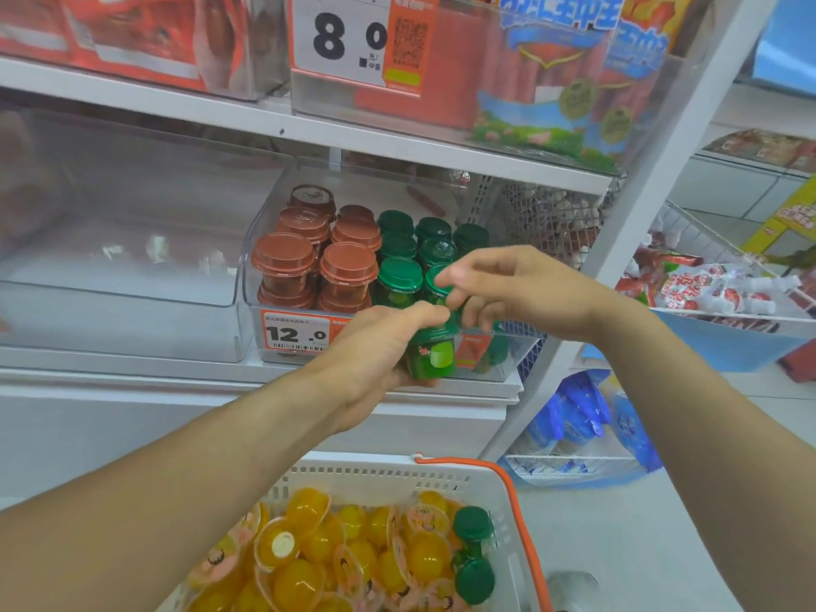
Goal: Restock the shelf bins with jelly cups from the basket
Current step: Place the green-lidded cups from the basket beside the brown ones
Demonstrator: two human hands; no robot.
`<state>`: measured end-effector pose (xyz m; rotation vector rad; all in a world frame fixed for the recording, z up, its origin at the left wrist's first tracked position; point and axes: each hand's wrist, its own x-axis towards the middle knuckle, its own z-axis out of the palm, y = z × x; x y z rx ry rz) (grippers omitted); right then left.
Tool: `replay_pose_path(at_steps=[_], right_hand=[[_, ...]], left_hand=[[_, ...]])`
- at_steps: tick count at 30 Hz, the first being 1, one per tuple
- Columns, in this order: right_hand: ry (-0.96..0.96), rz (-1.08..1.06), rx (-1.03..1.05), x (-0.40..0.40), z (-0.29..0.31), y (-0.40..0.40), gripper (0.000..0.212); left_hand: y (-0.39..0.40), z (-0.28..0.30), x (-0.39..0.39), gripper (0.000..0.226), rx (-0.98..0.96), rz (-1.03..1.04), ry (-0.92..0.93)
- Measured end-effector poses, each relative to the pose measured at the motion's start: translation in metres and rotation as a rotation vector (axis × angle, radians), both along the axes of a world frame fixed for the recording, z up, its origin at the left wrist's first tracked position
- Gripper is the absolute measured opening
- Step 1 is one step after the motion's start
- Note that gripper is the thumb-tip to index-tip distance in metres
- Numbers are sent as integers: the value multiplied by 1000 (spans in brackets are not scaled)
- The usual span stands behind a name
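Note:
My left hand [379,351] grips a green jelly cup [435,355] in front of the clear shelf bin [494,368]. My right hand [508,289] hovers just above it, fingers loosely curled over the cup's lid and touching a green cup in the bin's front row [399,280]. The bin holds stacked brown-lidded cups [349,265] on the left and green-lidded ones on the right. Below, a white basket [397,477] holds several yellow jelly cups [326,541] and two green cups [472,525].
An empty clear bin [119,302] sits left of the stocked one. A price tag reading 12.0 [296,333] is on the bin front. Packaged snacks fill the shelf above [552,81]. A wire rack with packets [706,289] stands to the right.

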<state>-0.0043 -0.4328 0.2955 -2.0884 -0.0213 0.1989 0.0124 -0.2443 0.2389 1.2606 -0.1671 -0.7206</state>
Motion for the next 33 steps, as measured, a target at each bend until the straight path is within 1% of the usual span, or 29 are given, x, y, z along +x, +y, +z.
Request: replay_pose_path(at_steps=[1,3,4,7,8,9,11,13,15,18,21,23,24,26,27,29,30,33], right_hand=[[25,74,-19,-4,1,4,44],[-3,139,-106,-7,0,10,38],[-30,143,-128,-7,-1,11,39],[-76,155,-129,-7,-5,12,45],[-91,164,-128,-6,-5,12,45],[-106,169,-134,-5,-5,12,44],[-135,184,-132,-2,-4,11,43],[-150,205,-124,2,-5,10,47],[-151,229,-108,5,-7,8,48],[-155,222,-13,7,-7,9,39],[-165,91,115,13,-9,11,40],[-181,-62,202,21,-14,10,38],[-185,-141,221,24,-18,11,35],[-205,-262,161,29,-27,15,25],[-219,-297,111,30,-31,18,21],[-236,-359,58,33,-42,22,17],[-240,-389,37,35,-46,23,19],[-232,-422,-89,41,-53,25,42]], left_hand=[[0,0,0,23,11,-15,-36],[2,-1,1,32,21,-50,-79],[3,-1,1,40,18,-56,-84],[6,-1,-1,79,-1,6,-42],[7,-1,-1,84,-1,39,-34],[8,-1,-1,83,0,58,-37],[11,-1,-2,71,3,57,-53],[14,-1,-3,61,-11,43,-58],[16,-2,-3,59,-37,32,-63],[18,1,-2,59,-60,60,-82],[22,7,0,43,-20,121,-45],[25,7,1,35,82,190,-2],[25,6,0,27,146,220,-13],[26,-1,-1,9,265,249,-82],[25,-4,-2,5,297,250,-98],[24,-10,-2,5,330,236,-78],[23,-13,-2,7,347,224,-70],[22,-18,-3,10,387,177,-65]])
